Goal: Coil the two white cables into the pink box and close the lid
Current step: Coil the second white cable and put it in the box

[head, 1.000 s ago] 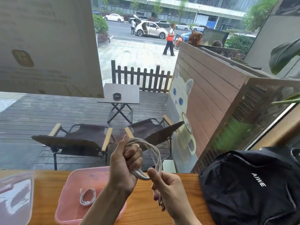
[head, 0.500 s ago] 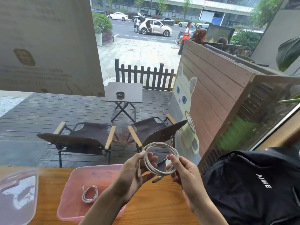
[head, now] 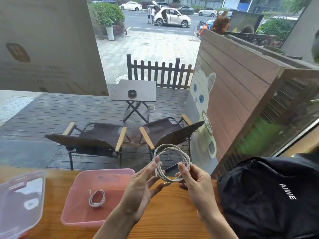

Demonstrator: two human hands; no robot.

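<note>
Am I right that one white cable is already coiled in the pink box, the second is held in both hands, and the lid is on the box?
Not quite: the lid is off, lying left of the pink box on the table, as the head view shows. One coiled cable is in the box, and both the left hand and right hand hold the second cable.

Coiled cable [head: 97,198] in open pink box [head: 82,218]

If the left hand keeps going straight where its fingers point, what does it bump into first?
Probably the white cable coil itself: the left hand points up and right, its fingertips already at the coil's left side. Past it, likely the window; depth is unclear.
</note>
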